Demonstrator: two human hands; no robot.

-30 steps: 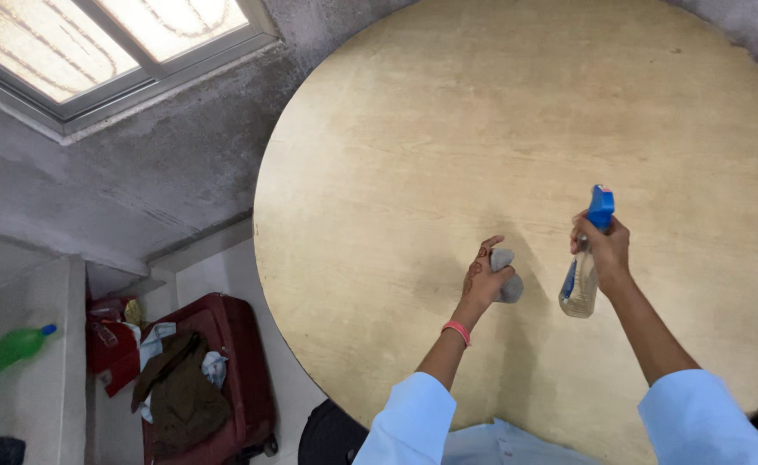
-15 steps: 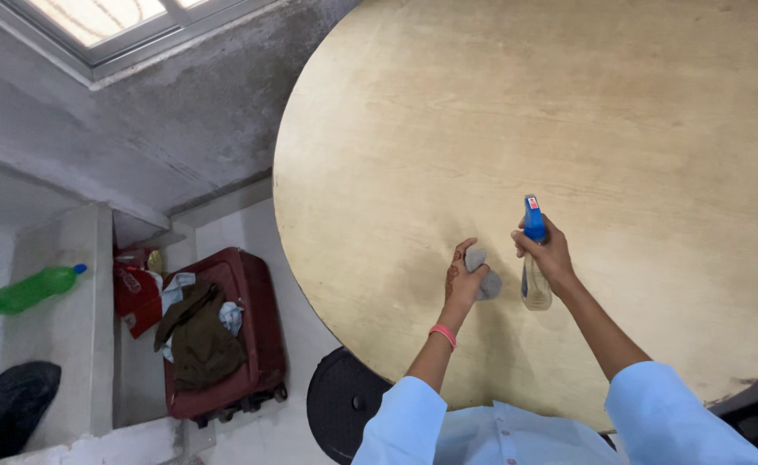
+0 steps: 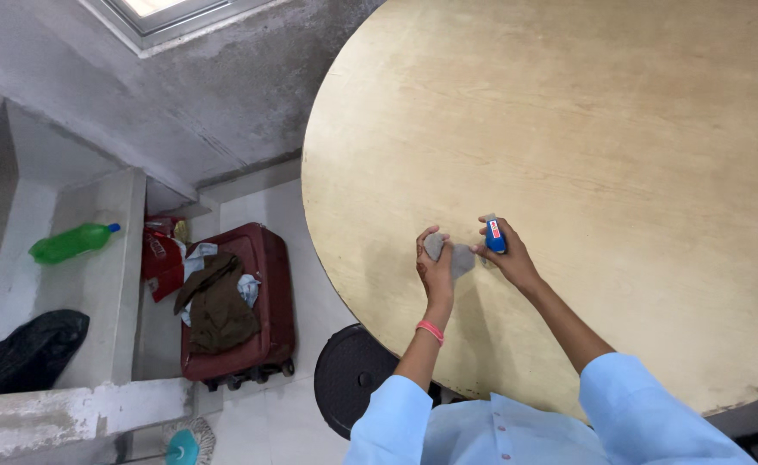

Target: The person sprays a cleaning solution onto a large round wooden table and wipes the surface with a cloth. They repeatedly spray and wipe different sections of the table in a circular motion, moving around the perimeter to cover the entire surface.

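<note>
While I look down at the near left part of the round pale wooden table (image 3: 568, 129), my left hand (image 3: 435, 269) sits curled around a small crumpled grey cloth (image 3: 458, 257), thumb over the top, the wad pressed to the tabletop. That cloth lies just to the right of the left palm and bulges toward the other hand. Immediately right of it, my right hand (image 3: 506, 257) is closed around a spray bottle with a blue trigger head (image 3: 493, 234); only the blue head shows, the body hidden under the fingers. From here I see the bottle almost end-on, so its long axis seems to run down toward the table, and I cannot tell which way its nozzle points. Cloth and bottle are near touching, both hands equally close.
</note>
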